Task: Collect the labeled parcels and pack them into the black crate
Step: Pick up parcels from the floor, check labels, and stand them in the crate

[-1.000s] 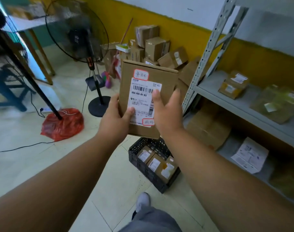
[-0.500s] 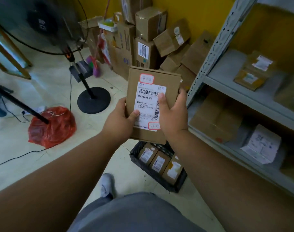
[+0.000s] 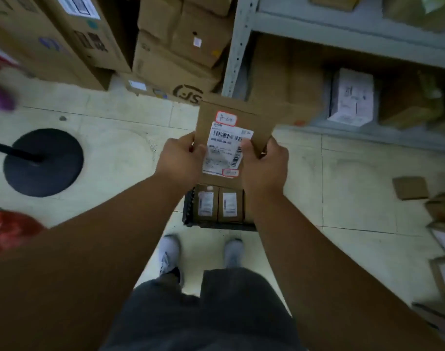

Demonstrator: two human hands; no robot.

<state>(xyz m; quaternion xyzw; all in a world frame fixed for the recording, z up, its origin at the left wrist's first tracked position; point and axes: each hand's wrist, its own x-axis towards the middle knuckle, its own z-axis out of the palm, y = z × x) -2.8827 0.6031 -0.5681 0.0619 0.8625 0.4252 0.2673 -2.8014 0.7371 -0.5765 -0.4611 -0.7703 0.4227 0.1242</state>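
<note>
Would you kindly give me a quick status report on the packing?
Left hand and right hand grip labeled parcel. Parcel above black crate, not in. Two parcels already inside. Nothing blocking.

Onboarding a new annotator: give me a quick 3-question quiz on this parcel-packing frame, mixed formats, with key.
1. True or false: both hands grip the labeled parcel.
2. Multiple choice: where is the black crate in relation to the held parcel? A) on the shelf B) on the floor under it, in front of the person's shoes C) beside the fan base
3. Fill in: how many labeled parcels show inside the crate? ___

Key
1. True: the left hand and the right hand each hold one side, thumbs on the label face.
2. B
3. Two: left one, right one; the right arm hides the rest of the crate.
</note>
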